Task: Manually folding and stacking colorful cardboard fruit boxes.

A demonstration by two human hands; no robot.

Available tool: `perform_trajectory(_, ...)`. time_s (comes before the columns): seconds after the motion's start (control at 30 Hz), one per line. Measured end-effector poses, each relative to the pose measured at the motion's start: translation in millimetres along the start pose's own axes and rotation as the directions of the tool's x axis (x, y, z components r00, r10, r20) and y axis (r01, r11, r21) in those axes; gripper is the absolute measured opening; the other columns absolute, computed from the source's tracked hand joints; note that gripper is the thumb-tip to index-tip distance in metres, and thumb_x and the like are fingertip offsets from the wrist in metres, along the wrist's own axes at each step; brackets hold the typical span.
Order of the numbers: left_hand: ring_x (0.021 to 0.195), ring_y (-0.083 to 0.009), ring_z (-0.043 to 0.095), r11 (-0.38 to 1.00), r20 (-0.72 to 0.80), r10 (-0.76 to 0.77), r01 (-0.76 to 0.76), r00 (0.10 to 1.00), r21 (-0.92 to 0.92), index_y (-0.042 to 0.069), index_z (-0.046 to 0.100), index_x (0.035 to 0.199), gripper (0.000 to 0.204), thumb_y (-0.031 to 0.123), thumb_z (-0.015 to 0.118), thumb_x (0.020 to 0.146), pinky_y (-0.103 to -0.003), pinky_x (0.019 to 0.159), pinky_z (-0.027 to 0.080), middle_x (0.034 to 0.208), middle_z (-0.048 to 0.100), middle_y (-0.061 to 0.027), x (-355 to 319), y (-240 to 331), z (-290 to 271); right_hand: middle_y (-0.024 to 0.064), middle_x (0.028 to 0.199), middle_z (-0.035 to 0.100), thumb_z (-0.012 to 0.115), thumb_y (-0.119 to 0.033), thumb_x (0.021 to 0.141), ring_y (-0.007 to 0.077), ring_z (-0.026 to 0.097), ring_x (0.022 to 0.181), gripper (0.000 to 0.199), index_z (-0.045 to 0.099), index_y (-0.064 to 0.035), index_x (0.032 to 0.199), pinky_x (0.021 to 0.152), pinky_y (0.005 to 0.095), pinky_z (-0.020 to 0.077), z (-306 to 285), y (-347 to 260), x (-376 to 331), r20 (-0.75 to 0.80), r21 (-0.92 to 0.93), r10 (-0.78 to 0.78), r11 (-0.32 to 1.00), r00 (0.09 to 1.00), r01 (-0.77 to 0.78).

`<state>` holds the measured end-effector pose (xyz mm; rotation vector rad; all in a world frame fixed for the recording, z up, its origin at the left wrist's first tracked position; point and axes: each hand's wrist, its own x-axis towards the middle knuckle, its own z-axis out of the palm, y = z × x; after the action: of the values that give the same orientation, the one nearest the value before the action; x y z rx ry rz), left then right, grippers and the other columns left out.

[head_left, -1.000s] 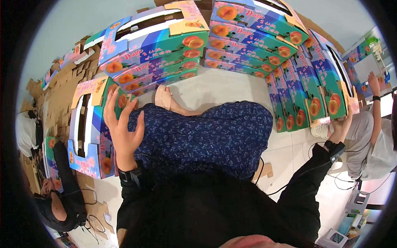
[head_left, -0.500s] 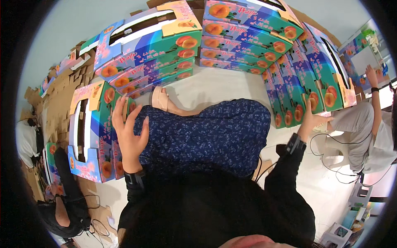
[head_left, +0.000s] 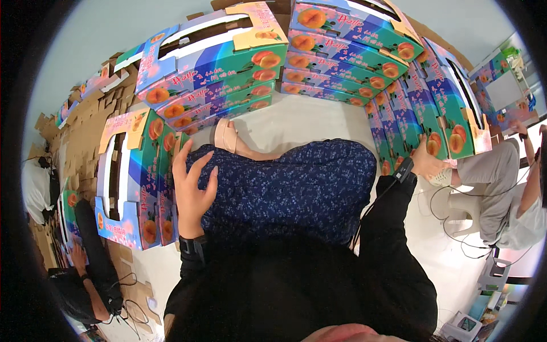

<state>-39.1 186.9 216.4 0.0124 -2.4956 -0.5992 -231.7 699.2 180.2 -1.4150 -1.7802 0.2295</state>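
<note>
My left hand is open, its fingers spread above the blue floral cloth over my lap. It is beside a small stack of peach-printed cardboard cartons on the left and holds nothing. At the right, my right hand lies against the near end of another carton stack, with one finger pointing up along the printed side. Its other fingers are partly hidden, but I see nothing gripped in it. Each carton is blue, purple and green, with a long slot in its top.
Taller carton stacks stand ahead at the left and centre. Flattened brown cardboard covers the far left. A person in pale trousers sits at the right by loose black cables; another person in black is at lower left.
My left hand has shifted slightly right and down, farther from the left cartons. My right hand has slid a little along the right stack's end. The person at the right has lowered a raised arm.
</note>
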Motion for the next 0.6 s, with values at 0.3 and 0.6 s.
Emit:
perform_trajectory(0.3,0.124,-0.0329,0.040,0.999,0.045,-0.035,0.037,0.998,-0.038,0.011,0.063,0.108,0.034,0.008,0.068,0.075,-0.043,0.097,0.037,0.133,0.044,-0.0149,-4,-3,3,0.0140,0.113,0.058,0.079,-0.063,0.043,0.0281,0.056,0.102,0.137,0.011,-0.0006,0.143,0.088,0.0461,0.0333,-6,-5,-4,0.039,-0.020,0.046,0.999,0.998,-0.046)
perform_trajectory(0.6,0.124,-0.0338,0.041,0.996,0.059,-0.050,0.054,0.997,-0.066,0.011,0.063,0.108,0.034,0.007,0.068,0.075,-0.043,0.097,0.037,0.134,0.043,-0.0158,-9,-8,12,0.0220,0.138,0.029,0.085,-0.054,0.041,0.0361,0.033,0.124,0.142,0.001,-0.0015,0.143,0.099,0.0563,0.0208,22,-8,7,0.021,0.065,0.117,0.991,0.993,-0.118)
